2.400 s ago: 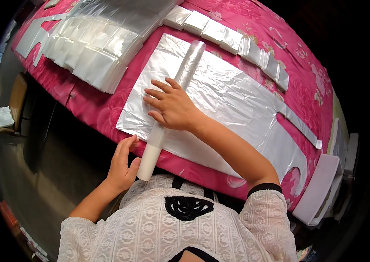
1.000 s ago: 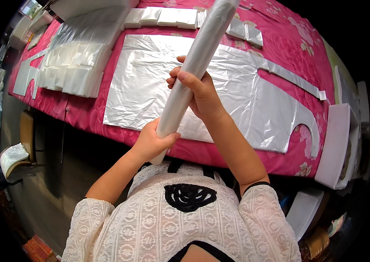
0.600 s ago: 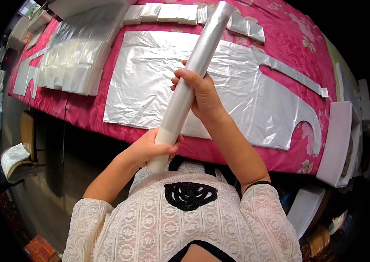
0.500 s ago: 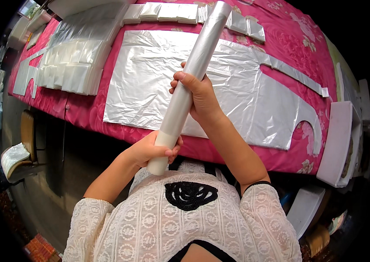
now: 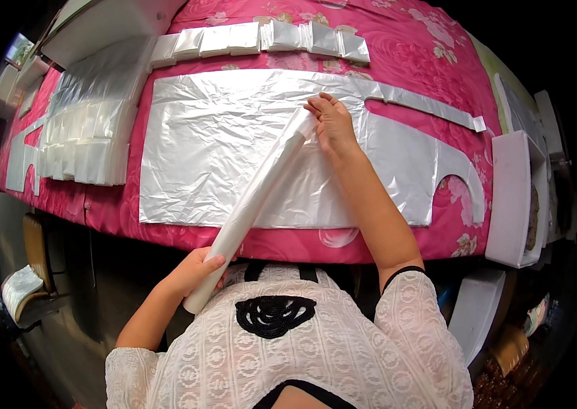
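A long roll of thin whitish plastic film (image 5: pixel 251 201) slants from near my waist up over the bed. Its lower end is wrapped by my left hand (image 5: pixel 201 273), closed with the thumb on top. At the upper end, where the film looks more see-through, my right hand (image 5: pixel 331 124) has its fingers curled against the roll's tip; part of that contact is hidden. Beneath the roll lies a silvery plastic apron (image 5: pixel 196 150), spread flat and creased, its strap and curved cutouts toward the right.
A pink flowered cover (image 5: pixel 411 245) lies under everything. Folded plastic packets (image 5: pixel 215 41) line the back. Stacked packets (image 5: pixel 87 143) stand at left, near a white box (image 5: pixel 108 27). White bins (image 5: pixel 517 198) stand at right, a chair (image 5: pixel 36 259) at lower left.
My right hand has gone from gripping the roll's middle to its upper end. The roll has tilted further right and come lower, its lower end shifting left with my left hand.
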The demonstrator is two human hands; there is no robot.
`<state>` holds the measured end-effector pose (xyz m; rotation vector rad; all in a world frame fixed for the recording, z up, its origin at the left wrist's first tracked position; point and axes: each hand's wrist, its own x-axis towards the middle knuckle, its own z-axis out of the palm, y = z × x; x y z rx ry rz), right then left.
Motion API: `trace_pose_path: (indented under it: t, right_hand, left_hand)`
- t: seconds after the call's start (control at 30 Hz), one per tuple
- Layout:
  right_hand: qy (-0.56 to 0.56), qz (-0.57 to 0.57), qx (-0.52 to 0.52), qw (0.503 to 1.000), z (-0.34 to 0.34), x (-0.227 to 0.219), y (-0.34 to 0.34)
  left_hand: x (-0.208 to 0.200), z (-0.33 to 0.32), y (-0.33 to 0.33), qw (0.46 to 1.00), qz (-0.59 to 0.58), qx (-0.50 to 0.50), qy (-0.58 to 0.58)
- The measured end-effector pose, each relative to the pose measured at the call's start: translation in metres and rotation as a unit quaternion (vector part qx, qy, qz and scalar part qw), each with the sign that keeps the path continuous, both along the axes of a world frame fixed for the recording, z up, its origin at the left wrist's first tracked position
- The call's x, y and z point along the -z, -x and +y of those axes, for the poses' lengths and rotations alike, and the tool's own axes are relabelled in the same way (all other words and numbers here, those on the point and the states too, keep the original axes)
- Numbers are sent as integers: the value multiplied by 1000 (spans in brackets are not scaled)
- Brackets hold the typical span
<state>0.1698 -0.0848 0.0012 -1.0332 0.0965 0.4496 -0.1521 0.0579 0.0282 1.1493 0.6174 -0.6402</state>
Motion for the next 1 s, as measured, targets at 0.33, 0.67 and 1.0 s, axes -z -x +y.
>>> trace_pose_path:
  t: [0.33, 0.67, 1.0]
  right_hand:
    - [305, -136, -392, 857, -23, -30, -3]
    - [441, -274, -155, 841, -71, -4, -85]
    - [408, -304, -77, 858, -133, 10, -139]
  left_hand:
    - [5, -3, 18, 1000, 15, -19, 12]
    - [7, 21, 50, 997, 52, 61, 12]
    - [-30, 62, 2, 955, -60, 268, -108]
